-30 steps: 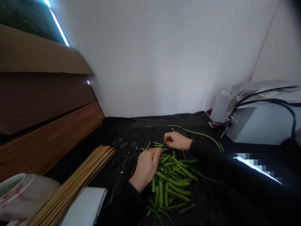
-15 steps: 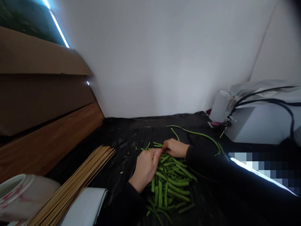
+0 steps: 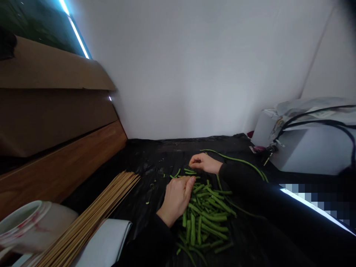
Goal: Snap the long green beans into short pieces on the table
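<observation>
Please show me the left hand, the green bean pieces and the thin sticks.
Left hand (image 3: 177,196), head view: back of hand.
Green bean pieces (image 3: 213,217), head view: pile's middle.
Thin sticks (image 3: 91,221), head view: bundle's middle.

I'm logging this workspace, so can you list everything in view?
Cut beans: many, green, lower middle
Long bean: at least one, green, right of middle
Scraps: several, green, left of cut beans
Sheet: one, black, beneath beans
Sticks: many, tan, lower left
Pot: one, off-white with red marks, lower left
Folded item: one, pale, beside sticks
Cardboard: one, brown, upper left
Board: one, brown, below cardboard
Wall: one, white, back
Box: one, white, right
Cords: at least two, black, across box
Sleeves: two, black, below middle
Left hand: one, at cut beans
Right hand: one, beyond cut beans
</observation>
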A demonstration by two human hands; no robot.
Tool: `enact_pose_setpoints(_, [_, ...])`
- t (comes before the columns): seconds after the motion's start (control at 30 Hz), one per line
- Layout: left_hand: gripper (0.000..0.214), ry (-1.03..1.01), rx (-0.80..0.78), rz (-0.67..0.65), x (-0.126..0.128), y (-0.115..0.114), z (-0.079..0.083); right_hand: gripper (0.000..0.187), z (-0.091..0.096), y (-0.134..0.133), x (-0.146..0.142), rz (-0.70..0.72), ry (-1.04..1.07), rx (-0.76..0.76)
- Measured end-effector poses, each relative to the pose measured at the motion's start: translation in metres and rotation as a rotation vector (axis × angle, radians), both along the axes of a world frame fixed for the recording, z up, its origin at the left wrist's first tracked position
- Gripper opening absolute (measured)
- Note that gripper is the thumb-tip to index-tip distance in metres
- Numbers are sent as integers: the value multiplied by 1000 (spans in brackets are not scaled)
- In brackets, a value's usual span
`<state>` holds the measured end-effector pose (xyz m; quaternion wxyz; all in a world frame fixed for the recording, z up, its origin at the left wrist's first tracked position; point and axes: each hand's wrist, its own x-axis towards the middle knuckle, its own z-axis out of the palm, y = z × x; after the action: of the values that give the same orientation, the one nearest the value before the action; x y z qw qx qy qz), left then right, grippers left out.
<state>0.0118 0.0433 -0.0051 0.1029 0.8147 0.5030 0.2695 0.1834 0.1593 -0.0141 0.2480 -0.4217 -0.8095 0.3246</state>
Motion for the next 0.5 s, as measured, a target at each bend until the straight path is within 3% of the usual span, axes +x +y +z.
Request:
enact_pose_setpoints(0.23, [48,-53,154,-28,0,-2,-4,12,-2,37,-66,-41,-83,-13])
enact_pose_setpoints(0.5, [49,-145,346,-159,4,-11,-1,32,-16,55,-98,23,-350,3])
